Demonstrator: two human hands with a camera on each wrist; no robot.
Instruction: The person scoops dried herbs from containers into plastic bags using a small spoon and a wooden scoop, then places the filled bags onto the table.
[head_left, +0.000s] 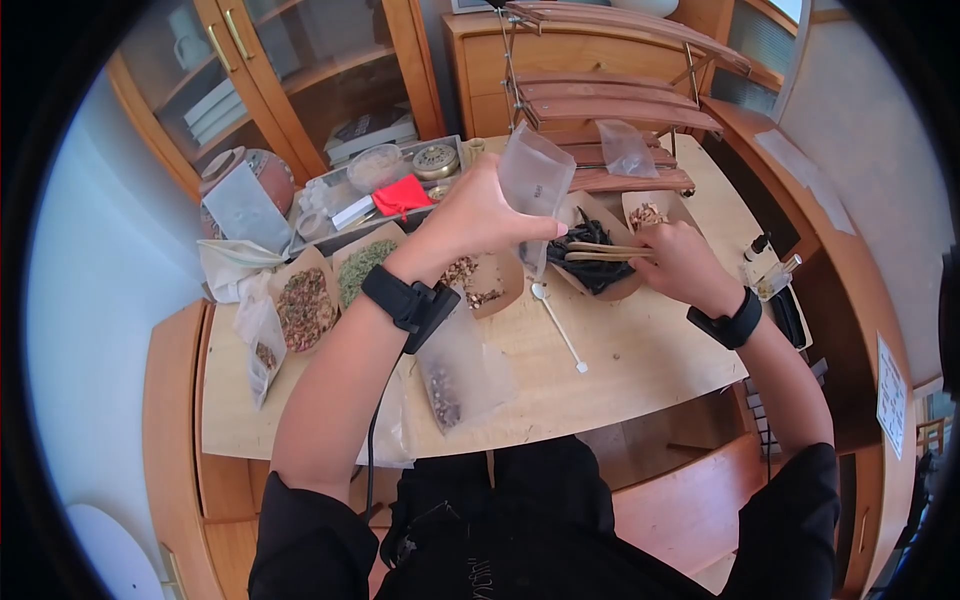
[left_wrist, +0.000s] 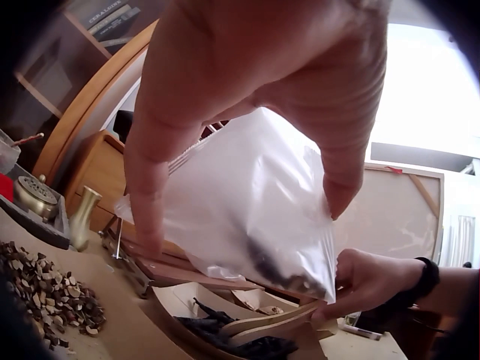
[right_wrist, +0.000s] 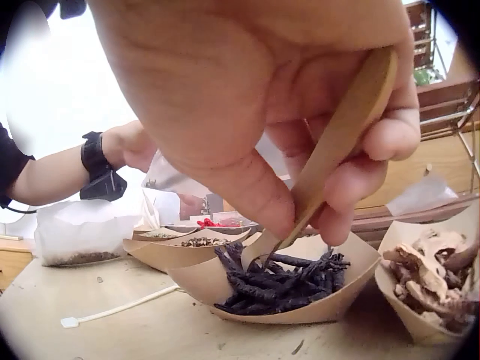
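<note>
"While the left grip (head_left: pixel 470 215) is raised over the surface (head_left: pixel 640 390), what does it have?"

"A translucent bag (head_left: pixel 532 178), held between thumb and fingers. The left wrist view shows a dark patch (left_wrist: pixel 274 262) near its lower corner; I can't tell whether that's inside the bag or behind it."

"And the right grip (head_left: pixel 682 262)?"

"Curled round wooden tongs (head_left: pixel 605 250). Their tips reach in among dark, twig-like pieces (right_wrist: pixel 289 283)."

"Where do those pieces lie?"

"In a brown paper tray (right_wrist: pixel 196 281) on the surface, just right of the bag as the head camera sees it. A second paper tray (head_left: pixel 682 210), with tan flakes in it, stands just beside that one, farther right."

"What's around them?"

"A slim white stick (head_left: pixel 560 330) lies nearer the person. Left of it there's a translucent pouch (head_left: pixel 460 345) with dark bits at the bottom. Farther left, green herb (head_left: pixel 365 265) and a reddish mix (head_left: pixel 305 308) each fill a tray. Behind those I see a red pouch (head_left: pixel 402 195) and a round brass-coloured box (head_left: pixel 435 160)."
</note>
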